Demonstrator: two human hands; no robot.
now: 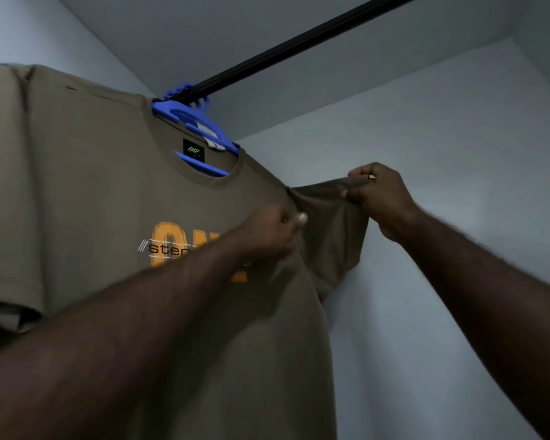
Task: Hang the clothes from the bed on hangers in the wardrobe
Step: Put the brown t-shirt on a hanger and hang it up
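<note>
A brown T-shirt with orange lettering hangs on a blue hanger from the black wardrobe rail. My left hand pinches the shirt's fabric at the seam where the right-side sleeve joins the shoulder. My right hand grips the hem of that sleeve and holds it stretched out to the right. The hanger's hook sits over the rail, with more blue hooks bunched behind it.
Pale wardrobe walls close in at the back and right, meeting a grey top panel. The rail runs diagonally up to the right, bare beyond the hangers.
</note>
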